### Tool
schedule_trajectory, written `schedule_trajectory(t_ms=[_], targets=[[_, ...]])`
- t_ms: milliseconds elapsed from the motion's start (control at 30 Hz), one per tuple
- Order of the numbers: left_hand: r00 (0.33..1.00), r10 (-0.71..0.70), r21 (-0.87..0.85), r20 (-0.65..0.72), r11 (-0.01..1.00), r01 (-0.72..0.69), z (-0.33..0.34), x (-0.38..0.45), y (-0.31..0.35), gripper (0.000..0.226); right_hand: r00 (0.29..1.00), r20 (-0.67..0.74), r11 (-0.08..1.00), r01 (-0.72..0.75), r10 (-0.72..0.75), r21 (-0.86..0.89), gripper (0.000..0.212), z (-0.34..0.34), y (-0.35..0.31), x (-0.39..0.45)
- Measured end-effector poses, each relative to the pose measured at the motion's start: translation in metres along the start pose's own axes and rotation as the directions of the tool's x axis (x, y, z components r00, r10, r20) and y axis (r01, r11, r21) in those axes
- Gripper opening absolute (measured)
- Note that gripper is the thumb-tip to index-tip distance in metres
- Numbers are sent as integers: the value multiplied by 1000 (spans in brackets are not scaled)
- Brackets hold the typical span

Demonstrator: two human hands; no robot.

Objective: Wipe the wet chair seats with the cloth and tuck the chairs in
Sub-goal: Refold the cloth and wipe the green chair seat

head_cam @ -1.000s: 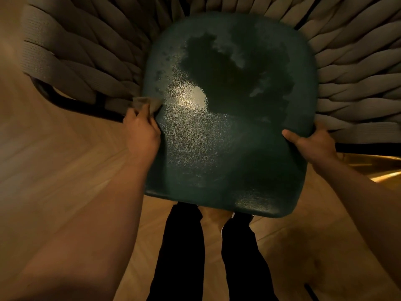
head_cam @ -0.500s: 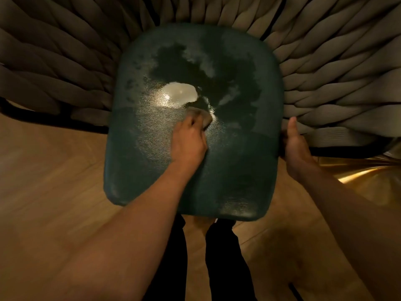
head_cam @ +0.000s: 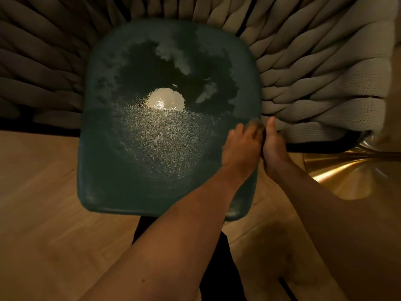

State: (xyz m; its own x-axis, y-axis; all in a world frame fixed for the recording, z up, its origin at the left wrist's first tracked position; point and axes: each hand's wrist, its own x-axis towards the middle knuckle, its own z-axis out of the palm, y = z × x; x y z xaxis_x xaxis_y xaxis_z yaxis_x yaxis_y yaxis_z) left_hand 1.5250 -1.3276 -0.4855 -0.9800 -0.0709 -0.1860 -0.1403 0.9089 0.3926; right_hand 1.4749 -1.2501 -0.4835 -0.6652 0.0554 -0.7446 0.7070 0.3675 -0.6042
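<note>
Teal seat: dark teal textured vinyl chair seat, glossy puddle with a lamp glare from centre to 12 o'clock
Change: left hand has swept from centre to the 3 o'clock edge
Cloth: small brownish cloth pinched under left fingertips
Right hand: grips the seat's right rim, thumb up

dim, warm amber light from overhead. round lamp glare on the wet seat, left of both hands; grainy sheen below it. gold glint right of the hands. fingertips motion-blurred. woven backrest bows with wide-angle distortion; left side falls into shadow.
</note>
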Motion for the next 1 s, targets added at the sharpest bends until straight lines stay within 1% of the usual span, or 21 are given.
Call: schedule_trajectory(t_ms=[67, 133, 167, 200, 300, 333, 400, 500, 567, 667, 733, 833, 1000], targets=[[999, 45, 83, 10, 996, -46, -9, -9, -6, 47, 1000, -5, 999, 7, -7, -51, 69, 2, 0, -1], [995, 94, 145, 44, 984, -100, -10, -17, -14, 53, 999, -31, 986, 34, -39, -161, 79, 3, -1, -2], [992, 115, 156, 51, 980, -122, -10, -18, -18, 52, 997, -47, 972, 51, -64, -230, 80, 3, -2, -3], [991, 128, 163, 42, 978, -133, -10, -17, -22, 51, 994, -55, 955, 71, -90, -287, 78, 4, -3, -2], [993, 113, 155, 34, 981, -117, -18, -17, -39, 46, 991, -81, 922, 67, -105, -381, 58, 12, -14, 1], [994, 90, 145, 57, 985, -98, -24, -19, -48, 48, 991, -95, 913, 48, -94, -405, 55, 14, -18, 3], [995, 15, 142, 100, 989, -29, -36, -24, -69, 55, 991, -108, 892, 26, -84, -451, 55, 19, -25, 7], [991, -106, 150, 78, 984, 93, -54, -37, -106, 58, 988, -108, 866, 47, -115, -497, 58, 23, -29, 10], [988, -140, 172, 59, 977, 128, -63, -46, -131, 60, 982, -135, 859, 44, -131, -509, 58, 27, -30, 9], [977, -215, 186, 8, 960, 209, -74, -59, -165, 62, 962, -176, 840, 85, -210, -536, 62, 33, -36, 6], [962, -272, 181, -34, 945, 273, -80, -66, -186, 60, 962, -189, 834, 62, -195, -548, 63, 35, -42, 5], [934, -341, 182, -107, 917, 355, -86, -76, -219, 57, 978, -168, 834, 14, -127, -551, 64, 38, -48, 12], [891, -416, 203, -181, 871, 448, -89, -91, -272, 58, 985, -154, 859, -17, -72, -512, 75, 39, -50, 21]])
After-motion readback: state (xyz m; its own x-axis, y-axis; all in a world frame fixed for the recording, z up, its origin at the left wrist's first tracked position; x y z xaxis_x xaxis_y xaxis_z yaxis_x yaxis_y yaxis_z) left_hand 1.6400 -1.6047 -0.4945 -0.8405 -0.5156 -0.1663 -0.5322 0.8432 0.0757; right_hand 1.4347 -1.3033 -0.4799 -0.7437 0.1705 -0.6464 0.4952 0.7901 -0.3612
